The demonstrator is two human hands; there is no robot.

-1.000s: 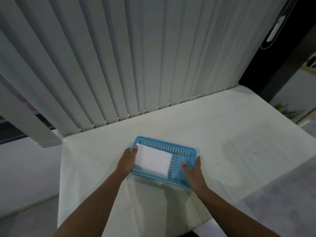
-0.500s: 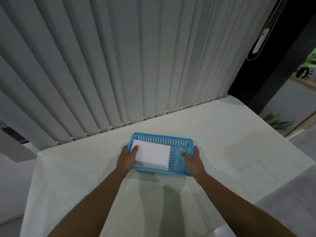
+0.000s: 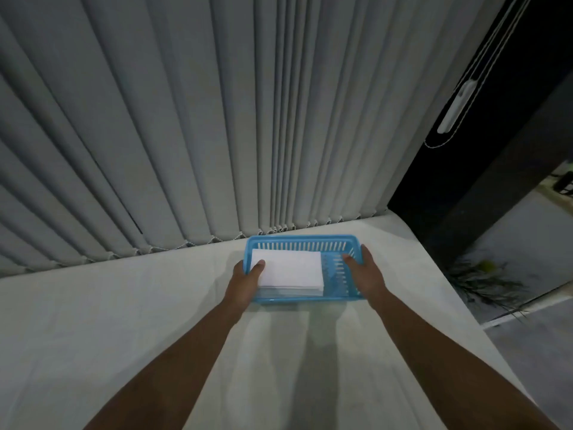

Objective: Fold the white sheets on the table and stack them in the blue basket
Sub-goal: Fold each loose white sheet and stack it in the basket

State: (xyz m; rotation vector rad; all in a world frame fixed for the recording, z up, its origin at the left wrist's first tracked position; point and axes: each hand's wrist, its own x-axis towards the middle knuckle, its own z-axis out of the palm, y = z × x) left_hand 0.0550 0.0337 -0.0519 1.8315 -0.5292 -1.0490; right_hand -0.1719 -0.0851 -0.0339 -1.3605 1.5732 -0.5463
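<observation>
The left hand (image 3: 245, 280) is clasped on the left end of the blue basket (image 3: 304, 238), its thumb laid on the folded white sheets (image 3: 290, 270), which are stacked in the basket's left part. The right hand (image 3: 364, 274) is clasped on the right end, thumb inside. The basket's long axis is laid left to right, along the blinds (image 3: 217, 119), just beside their lower edge. Bare bench (image 3: 124, 321) is seen at the left and near side; its right edge is near.
</observation>
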